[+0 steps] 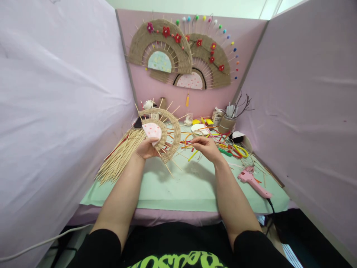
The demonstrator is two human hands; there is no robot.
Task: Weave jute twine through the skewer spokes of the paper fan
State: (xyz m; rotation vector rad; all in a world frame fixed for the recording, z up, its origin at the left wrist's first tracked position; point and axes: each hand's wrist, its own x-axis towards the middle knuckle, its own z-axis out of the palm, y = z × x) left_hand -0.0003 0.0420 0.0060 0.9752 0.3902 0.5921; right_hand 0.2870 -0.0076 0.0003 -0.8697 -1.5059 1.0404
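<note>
My left hand [146,149] grips a half-round woven fan [164,130] of jute twine on wooden skewers, with a pink patterned paper centre, held upright above the green mat [178,186]. My right hand [206,147] is beside the fan, fingers pinched on a thin strand I cannot make out, above a heap of coloured pipe cleaners [223,143].
A pile of wooden skewers [119,158] lies at the left. A pink glue gun [252,180] rests at the right of the mat. A jute-wrapped pot [226,123] with twigs and small jars stand at the back. Two finished fans [181,56] hang on the pink back wall between fabric side panels.
</note>
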